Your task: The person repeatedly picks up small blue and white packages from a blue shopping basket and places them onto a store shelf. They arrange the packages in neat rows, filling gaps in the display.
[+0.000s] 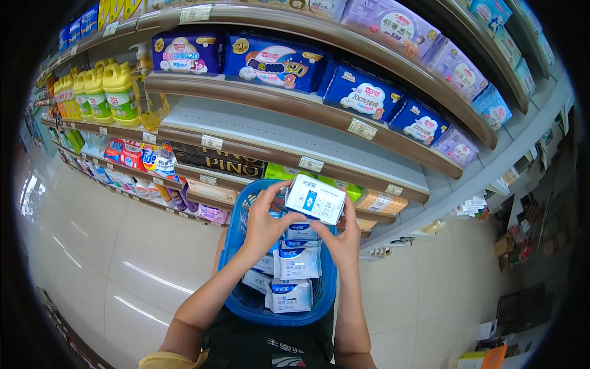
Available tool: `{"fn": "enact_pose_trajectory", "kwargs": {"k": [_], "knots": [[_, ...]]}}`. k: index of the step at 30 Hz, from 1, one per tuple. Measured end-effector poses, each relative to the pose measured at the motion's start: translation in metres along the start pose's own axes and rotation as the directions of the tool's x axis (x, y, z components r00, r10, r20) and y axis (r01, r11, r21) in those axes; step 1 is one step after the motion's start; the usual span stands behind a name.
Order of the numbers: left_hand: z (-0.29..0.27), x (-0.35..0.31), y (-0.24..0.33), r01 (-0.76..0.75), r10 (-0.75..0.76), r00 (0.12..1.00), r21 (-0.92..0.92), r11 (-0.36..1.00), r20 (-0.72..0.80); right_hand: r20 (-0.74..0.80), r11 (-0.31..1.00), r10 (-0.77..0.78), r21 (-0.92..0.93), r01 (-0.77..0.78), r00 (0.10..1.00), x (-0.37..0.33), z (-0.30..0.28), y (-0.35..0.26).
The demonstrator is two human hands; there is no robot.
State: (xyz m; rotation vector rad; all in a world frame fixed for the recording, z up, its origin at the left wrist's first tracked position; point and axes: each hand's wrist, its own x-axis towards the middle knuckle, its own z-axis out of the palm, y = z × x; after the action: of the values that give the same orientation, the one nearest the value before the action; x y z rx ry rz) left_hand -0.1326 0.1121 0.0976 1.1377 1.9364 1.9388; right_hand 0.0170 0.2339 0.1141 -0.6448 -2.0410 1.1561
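Work stood, by the look of it, at a holding-and-viewing step: one white packet (316, 198) up in the air, printed face turned upward! On the left, the left hand (262, 226) had fingers round the far-left edge and its thumb at the near side. In the middle sat the packet, tilted, over the far end of a blue basket (295, 318). On the right, the right hand (342, 240) matched that grip, thumb in front, fingers along the end. Both hands, then, were clamped on the same packet, thumbs near each other but apart. Below, in the basket, white-and-blue packets (297, 263) lay in a loose row, some overlapping. Any move from there, in my judgement, called for a steady two-handed hold and care around the basket's rim.

Out to the surroundings, left first! Yellow jugs (121, 97) stood in a row beside a clear pump bottle (152, 101), with bright detergent bags (126, 154) on the level beneath; pale, glossy floor tiles (110, 264) spread below, streaked with reflected light. In the middle, dark blue packs (273, 61) stood above a white, perforated shelf (276, 132) with a brown front edge, and a dark apron (264, 347) showed at the basket's near side. What bore the basket's weight could not be told. Farther right, lilac packs (393, 27) stood along the upper tier, and beyond them a dim corner held a dark panel (525, 309), too blurred to name.
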Motion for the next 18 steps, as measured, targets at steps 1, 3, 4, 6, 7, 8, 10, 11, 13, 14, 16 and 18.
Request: {"fn": "enact_pose_trajectory", "kwargs": {"k": [1,3,4,6,7,8,10,11,13,14,16,18], "knots": [[0.004,-0.005,-0.003,-0.009,0.009,1.000,0.050,0.999,0.004,-0.022,0.999,0.006,-0.035,-0.007,1.000,-0.008,-0.003,0.013],[0.009,-0.017,-0.012,-0.024,0.025,1.000,0.164,0.986,-0.009,-0.052,0.945,-0.139,-0.305,0.117,0.989,-0.021,-0.004,0.013],[0.013,-0.020,-0.018,-0.047,0.052,0.998,0.151,0.987,-0.028,-0.065,0.979,-0.082,-0.194,0.068,0.995,-0.024,-0.002,0.019],[0.023,-0.027,-0.023,-0.091,0.099,0.993,0.126,0.988,-0.059,-0.073,0.998,0.044,0.037,-0.042,0.996,-0.030,0.007,0.026],[0.027,-0.031,-0.023,-0.005,0.005,1.000,-0.009,1.000,-0.007,0.000,0.959,0.114,0.262,-0.110,0.994,-0.032,0.011,0.027],[0.031,-0.034,-0.022,-0.026,0.026,1.000,-0.019,0.999,0.000,-0.010,0.952,0.138,0.278,-0.130,0.990,-0.035,0.015,0.030],[0.038,-0.039,-0.022,-0.066,0.067,0.998,-0.040,0.997,0.012,-0.030,0.935,0.188,0.311,-0.169,0.982,-0.042,0.021,0.042],[0.036,-0.042,-0.025,-0.033,0.035,0.993,-0.021,0.999,0.109,0.002,0.929,0.187,0.324,-0.178,0.982,-0.044,0.024,0.046],[0.039,-0.047,-0.027,-0.041,0.041,0.992,0.000,0.999,0.121,-0.025,0.956,0.179,0.241,-0.168,0.984,-0.046,0.028,0.056],[0.040,-0.048,-0.028,-0.049,0.048,0.991,0.008,0.999,0.128,-0.041,0.967,0.171,0.197,-0.160,0.984,-0.045,0.028,0.059],[0.039,-0.051,-0.032,-0.008,0.005,0.984,0.019,1.000,0.179,-0.024,0.977,0.165,0.142,-0.160,0.986,-0.044,0.026,0.061],[0.039,-0.054,-0.035,0.015,-0.019,0.981,0.022,1.000,0.191,-0.004,0.982,0.166,0.089,-0.165,0.986,-0.042,0.024,0.062]]}}
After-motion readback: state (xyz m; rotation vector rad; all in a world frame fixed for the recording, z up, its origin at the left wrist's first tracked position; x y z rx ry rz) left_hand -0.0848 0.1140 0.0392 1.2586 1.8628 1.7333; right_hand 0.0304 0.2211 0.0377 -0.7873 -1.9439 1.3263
